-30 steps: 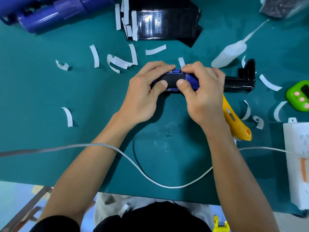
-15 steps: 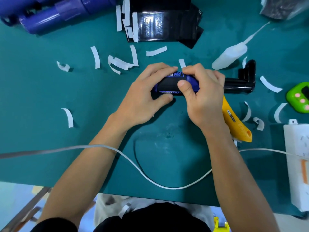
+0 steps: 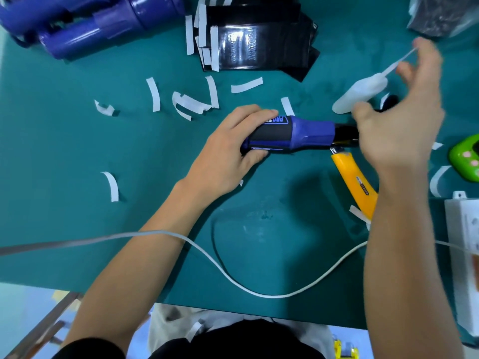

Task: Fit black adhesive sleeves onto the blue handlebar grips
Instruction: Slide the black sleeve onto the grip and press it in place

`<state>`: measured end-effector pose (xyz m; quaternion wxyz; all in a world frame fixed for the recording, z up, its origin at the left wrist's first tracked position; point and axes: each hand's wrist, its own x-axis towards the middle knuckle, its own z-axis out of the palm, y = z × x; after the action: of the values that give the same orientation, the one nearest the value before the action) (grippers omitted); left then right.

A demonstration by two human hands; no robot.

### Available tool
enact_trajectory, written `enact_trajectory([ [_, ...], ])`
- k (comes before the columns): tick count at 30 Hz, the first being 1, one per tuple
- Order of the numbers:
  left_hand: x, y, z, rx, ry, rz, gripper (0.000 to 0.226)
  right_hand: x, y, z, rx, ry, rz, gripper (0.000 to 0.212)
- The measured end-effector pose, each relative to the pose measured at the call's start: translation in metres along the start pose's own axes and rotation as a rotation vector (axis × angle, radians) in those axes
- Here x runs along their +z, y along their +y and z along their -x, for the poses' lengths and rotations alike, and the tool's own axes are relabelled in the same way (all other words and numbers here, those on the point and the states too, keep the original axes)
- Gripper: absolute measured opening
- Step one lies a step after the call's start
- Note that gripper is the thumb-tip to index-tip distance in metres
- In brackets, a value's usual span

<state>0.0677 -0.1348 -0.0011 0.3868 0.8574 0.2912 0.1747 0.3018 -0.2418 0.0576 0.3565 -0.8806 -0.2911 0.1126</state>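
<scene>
Blue handlebar grip (image 3: 308, 133) lies sideways mid-desk (image 3: 77, 177), mounted on a black bar (image 3: 346, 134) that sticks out its right end. A black sleeve (image 3: 272, 132) is wrapped on the grip's left half. Left hand (image 3: 228, 151) grips that sleeved end, fingers over the top and thumb underneath. Right hand (image 3: 399, 120) hovers above the grip's right end, motion-blurred, fingers loosely spread, nothing visibly held.

White squeeze bottle (image 3: 360, 92) lies just behind the grip's right end, partly under the right hand. Yellow utility knife (image 3: 355, 180) sits near the same end, toward the person. Stack of black sleeves (image 3: 259, 45) lies well behind the grip, and more blue grips (image 3: 98, 32) are far behind to its left. White backing strips (image 3: 153, 94) are scattered left of and behind the grip. White cable (image 3: 233, 270) loops across the desk in front of the grip. Green gadget (image 3: 465, 156) sits far right of the grip.
</scene>
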Motion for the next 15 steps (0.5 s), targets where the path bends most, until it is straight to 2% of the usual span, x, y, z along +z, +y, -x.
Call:
enact_trajectory([
  [3, 0.0, 0.0, 0.0, 0.003, -0.006, 0.006, 0.063, 0.005, -0.001, -0.014, -0.084, -0.133, 0.165, 0.047],
  [5, 0.0, 0.0, -0.001, 0.005, -0.004, -0.001, 0.063, 0.007, -0.003, -0.014, -0.085, -0.108, 0.132, 0.033],
  [8, -0.001, 0.0, -0.003, -0.008, -0.003, -0.01, 0.063, 0.009, -0.012, 0.004, -0.181, 0.047, -0.087, 0.028],
  [10, -0.002, -0.001, -0.003, -0.019, -0.004, -0.013, 0.064, 0.011, -0.014, 0.021, -0.255, 0.082, -0.291, 0.028],
  [13, -0.003, 0.001, -0.004, -0.034, -0.011, 0.005, 0.064, 0.011, -0.015, 0.043, -0.189, -0.051, -0.658, 0.029],
  [15, -0.004, 0.003, -0.005, -0.044, -0.008, 0.023, 0.065, 0.012, -0.015, 0.049, -0.139, -0.133, -0.723, 0.038],
])
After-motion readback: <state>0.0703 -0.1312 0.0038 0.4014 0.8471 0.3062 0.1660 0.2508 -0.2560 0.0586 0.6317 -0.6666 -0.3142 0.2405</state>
